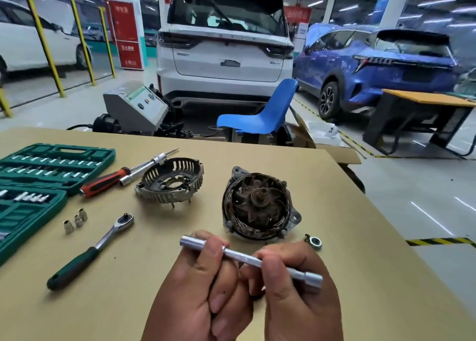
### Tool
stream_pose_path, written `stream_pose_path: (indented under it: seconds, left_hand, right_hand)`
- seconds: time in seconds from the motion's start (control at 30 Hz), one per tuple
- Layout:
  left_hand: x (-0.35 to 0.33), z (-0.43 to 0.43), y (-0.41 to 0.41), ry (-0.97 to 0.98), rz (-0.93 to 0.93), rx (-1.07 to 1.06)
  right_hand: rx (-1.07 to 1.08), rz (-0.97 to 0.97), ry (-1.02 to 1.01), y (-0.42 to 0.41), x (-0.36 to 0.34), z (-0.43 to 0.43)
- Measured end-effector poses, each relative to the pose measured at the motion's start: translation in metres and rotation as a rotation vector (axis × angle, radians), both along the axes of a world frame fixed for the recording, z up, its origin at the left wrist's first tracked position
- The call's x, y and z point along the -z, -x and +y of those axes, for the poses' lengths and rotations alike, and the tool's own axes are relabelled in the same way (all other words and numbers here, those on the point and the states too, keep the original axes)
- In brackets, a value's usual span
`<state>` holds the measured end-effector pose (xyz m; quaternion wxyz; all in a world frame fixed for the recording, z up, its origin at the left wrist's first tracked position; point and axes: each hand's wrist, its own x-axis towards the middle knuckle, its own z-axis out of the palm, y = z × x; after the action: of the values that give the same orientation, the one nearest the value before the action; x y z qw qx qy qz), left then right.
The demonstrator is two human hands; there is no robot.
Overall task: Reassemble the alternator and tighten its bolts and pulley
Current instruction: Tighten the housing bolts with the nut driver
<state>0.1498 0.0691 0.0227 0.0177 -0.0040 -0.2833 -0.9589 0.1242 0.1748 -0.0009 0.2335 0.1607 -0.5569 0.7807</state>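
Both grips close on one silver tube wrench, held low over the near part of the worktop. The left grip curls its fingers round the tube's left half. The right grip pinches the right half between thumb and forefinger. Palms face each other, fingers meeting beneath the tube. Just beyond them the alternator sits open-faced on the worktop, its cover apart to the left and a nut near it on the right
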Motion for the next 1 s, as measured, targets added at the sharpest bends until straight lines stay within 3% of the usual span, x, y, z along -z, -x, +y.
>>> stream_pose_path:
  seconds: [0.07,0.3,0.4,0.5,0.57,0.7,0.83,1.0]
  left_hand:
    - [0.001,0.009,0.006,0.023,0.018,0.011]
    - [-0.004,0.027,0.037,0.057,0.182,0.099]
    - [-0.005,0.023,0.057,0.206,0.296,0.128]
    - [-0.009,0.002,0.081,0.419,0.309,0.150]
    - [-0.011,-0.019,0.101,0.544,0.265,-0.003]
    - [0.006,-0.043,0.136,1.010,0.076,-0.461]
    - [0.032,-0.036,0.154,1.187,-0.041,-0.198]
    - [0.048,-0.028,0.164,0.887,-0.057,-0.012]
  right_hand:
    - [0.005,0.083,-0.013,0.003,-0.002,0.008]
    - [-0.156,-0.014,0.102,0.034,-0.018,0.028]
    - [-0.384,-0.170,0.201,0.057,-0.030,0.038]
    - [-0.418,-0.149,0.129,0.088,-0.049,0.054]
    - [-0.355,-0.089,0.101,0.114,-0.068,0.068]
    - [-0.102,-0.035,0.077,0.159,-0.082,0.100]
    - [0.189,0.040,-0.179,0.174,-0.054,0.119]
    - [0.395,0.124,-0.376,0.171,-0.044,0.114]
